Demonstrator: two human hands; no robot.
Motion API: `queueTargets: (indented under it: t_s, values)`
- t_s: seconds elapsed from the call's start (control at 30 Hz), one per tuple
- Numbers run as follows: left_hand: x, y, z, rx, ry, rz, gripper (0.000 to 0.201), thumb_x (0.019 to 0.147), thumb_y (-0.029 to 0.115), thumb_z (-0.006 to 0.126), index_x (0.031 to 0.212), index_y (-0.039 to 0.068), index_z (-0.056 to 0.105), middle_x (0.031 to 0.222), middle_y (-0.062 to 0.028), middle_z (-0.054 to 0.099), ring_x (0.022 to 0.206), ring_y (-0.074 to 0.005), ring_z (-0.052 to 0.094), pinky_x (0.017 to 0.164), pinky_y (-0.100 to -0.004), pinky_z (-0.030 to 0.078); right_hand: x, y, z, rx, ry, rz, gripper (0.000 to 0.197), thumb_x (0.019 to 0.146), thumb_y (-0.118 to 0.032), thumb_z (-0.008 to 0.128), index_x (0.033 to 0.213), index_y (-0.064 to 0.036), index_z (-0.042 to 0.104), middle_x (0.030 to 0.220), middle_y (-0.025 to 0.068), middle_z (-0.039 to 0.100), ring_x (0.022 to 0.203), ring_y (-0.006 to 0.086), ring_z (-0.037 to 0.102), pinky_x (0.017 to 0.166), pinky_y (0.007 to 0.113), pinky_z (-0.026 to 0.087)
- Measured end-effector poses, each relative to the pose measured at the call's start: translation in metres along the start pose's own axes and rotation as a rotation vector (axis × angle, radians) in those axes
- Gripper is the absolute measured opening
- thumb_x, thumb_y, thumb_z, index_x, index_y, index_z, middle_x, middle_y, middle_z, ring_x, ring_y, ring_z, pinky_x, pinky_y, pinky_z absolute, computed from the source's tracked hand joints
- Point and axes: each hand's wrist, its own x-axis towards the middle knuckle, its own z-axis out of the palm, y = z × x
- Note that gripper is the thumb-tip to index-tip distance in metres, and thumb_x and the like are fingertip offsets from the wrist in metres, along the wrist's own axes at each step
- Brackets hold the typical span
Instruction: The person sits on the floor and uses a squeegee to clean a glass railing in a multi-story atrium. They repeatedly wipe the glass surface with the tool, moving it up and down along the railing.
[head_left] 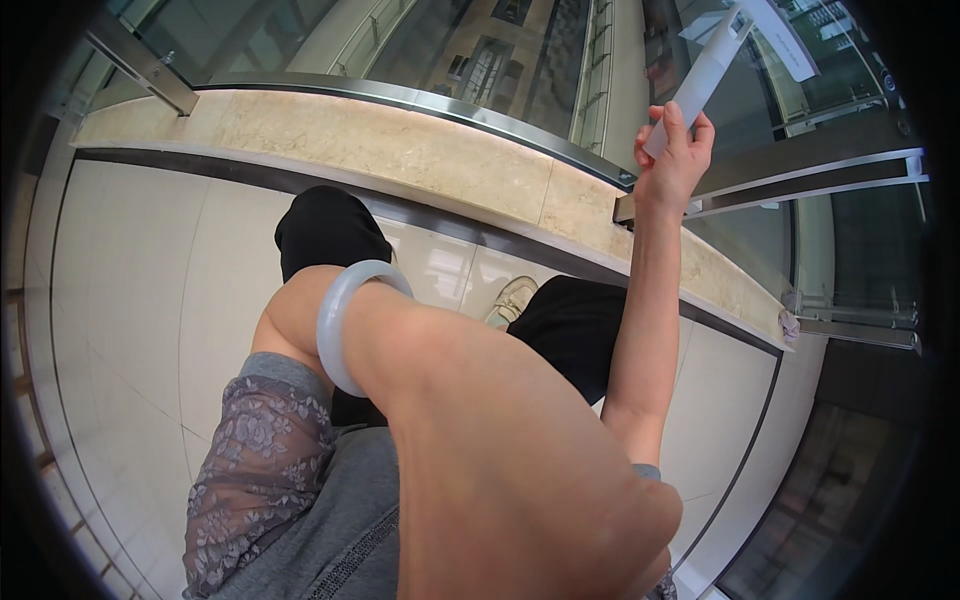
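My right hand (676, 165) is stretched out at the upper right, its fingers wrapped round the lower end of a white, long-handled tool (702, 84). The handle slants up toward the glass, and a flat, crosswise white piece sits at its far end, partly cut off by the picture's edge. Very near the camera, my left hand (520, 450) fills the lower middle, bent over in front of my body. Its fingers are hidden, so whether it holds anything does not show. A pale bangle (345, 325) rings my left wrist, above a grey lace sleeve.
A beige stone ledge (400, 140) runs along the glass wall in front of me, with a metal rail (400, 97) above it. Metal bars (810, 180) stand at the right. A crumpled pale thing (788, 322) lies near the ledge's right end. The floor has pale tiles (130, 260).
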Motion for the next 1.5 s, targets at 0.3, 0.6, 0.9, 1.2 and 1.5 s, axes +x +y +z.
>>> queueTargets:
  t_s: [0.3, 0.6, 0.9, 1.2, 1.5]
  values:
    - [-0.004, -0.003, -0.002, 0.034, -0.080, 0.138, 0.022, 0.063, -0.009, 0.049, 0.057, 0.008, 0.037, 0.054, 0.0006, 0.028, 0.043, -0.0087, 0.025, 0.043, -0.0262, 0.015, -0.003, -0.001, 0.002, -0.007, 0.007, 0.011, 0.037, 0.091, -0.014, 0.063, 0.116, -0.0023, 0.039, 0.086, 0.0108, 0.061, 0.053, 0.0119, 0.053, 0.038, 0.022, 0.031]
    - [-0.011, -0.017, -0.007, 0.114, -0.123, 0.028, 0.027, 0.070, 0.008, 0.066, 0.060, 0.007, 0.042, 0.053, 0.0012, 0.035, 0.043, -0.0118, 0.031, 0.041, -0.0276, 0.023, -0.006, -0.002, 0.002, -0.013, 0.030, 0.021, 0.035, 0.090, -0.014, 0.062, 0.116, -0.0036, 0.040, 0.085, 0.0082, 0.061, 0.050, 0.0095, 0.051, 0.037, 0.021, 0.030]
    - [-0.047, -0.110, -0.036, 0.454, 0.012, -0.530, 0.029, 0.069, -0.005, 0.078, 0.079, 0.005, 0.053, 0.079, -0.0077, 0.057, 0.059, -0.0101, 0.047, 0.049, -0.0207, 0.038, -0.007, 0.001, 0.002, 0.037, 0.060, 0.023, 0.035, 0.091, -0.014, 0.061, 0.117, -0.0026, 0.041, 0.085, 0.0067, 0.060, 0.051, 0.0070, 0.050, 0.041, 0.020, 0.036]
    - [-0.041, -0.110, -0.042, 0.310, 0.282, -0.755, 0.020, 0.072, -0.012, 0.071, 0.079, 0.003, 0.059, 0.075, -0.0049, 0.062, 0.063, -0.0097, 0.055, 0.054, -0.0200, 0.042, -0.005, 0.012, -0.001, 0.001, 0.048, 0.013, 0.035, 0.093, -0.017, 0.061, 0.118, -0.0051, 0.040, 0.085, 0.0060, 0.060, 0.051, 0.0069, 0.050, 0.038, 0.019, 0.032]
    - [0.001, -0.045, -0.037, 0.194, -0.019, -0.527, 0.017, 0.072, 0.004, 0.076, 0.077, 0.008, 0.061, 0.076, -0.0081, 0.066, 0.053, -0.0147, 0.057, 0.046, -0.0231, 0.043, -0.008, 0.005, 0.002, 0.019, 0.043, 0.047, 0.035, 0.092, -0.021, 0.062, 0.117, -0.0042, 0.042, 0.085, 0.0056, 0.059, 0.052, 0.0061, 0.050, 0.041, 0.019, 0.035]
